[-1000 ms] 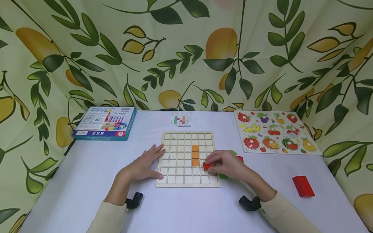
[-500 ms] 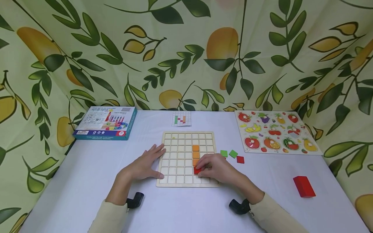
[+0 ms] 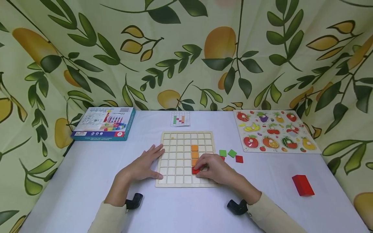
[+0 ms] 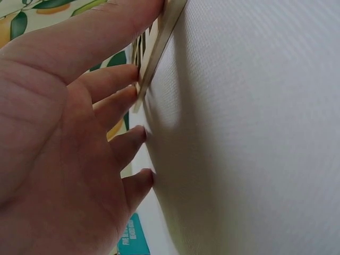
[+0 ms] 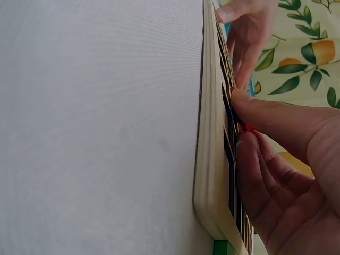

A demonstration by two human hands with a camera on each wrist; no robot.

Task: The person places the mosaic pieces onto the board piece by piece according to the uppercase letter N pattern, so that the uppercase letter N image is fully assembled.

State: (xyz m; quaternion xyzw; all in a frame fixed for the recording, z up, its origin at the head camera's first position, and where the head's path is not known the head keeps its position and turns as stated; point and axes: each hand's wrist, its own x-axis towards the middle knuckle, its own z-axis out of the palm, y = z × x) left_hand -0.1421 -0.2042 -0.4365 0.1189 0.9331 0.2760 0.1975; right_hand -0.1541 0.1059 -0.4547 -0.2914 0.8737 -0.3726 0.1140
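A pale wooden grid board [image 3: 173,163] lies on the table, its cells outlined by thin ridges. In one column sit several square tiles: orange tiles [image 3: 194,155] above, and a red tile [image 3: 195,170] directly below them. My right hand [image 3: 217,168] pinches that red tile between thumb and fingers at its cell. The right wrist view shows the thumb [image 5: 276,114] and fingertips close over the red tile, which they mostly hide. With fingers spread, my left hand [image 3: 142,166] rests against the board's left edge; in the left wrist view its fingers [image 4: 125,149] are extended.
Loose green tiles [image 3: 222,153] and red tiles [image 3: 239,159] lie right of the board, some partly behind my right hand. A pattern card [image 3: 180,119] stands behind the board. Around are a boxed set [image 3: 103,124], a fruit puzzle [image 3: 275,131] and a red block [image 3: 303,185].
My right hand has moved left with the red tile, from the board's right side to the cell below the orange tiles. Loose tiles at the right came into view. My left hand has stayed put.
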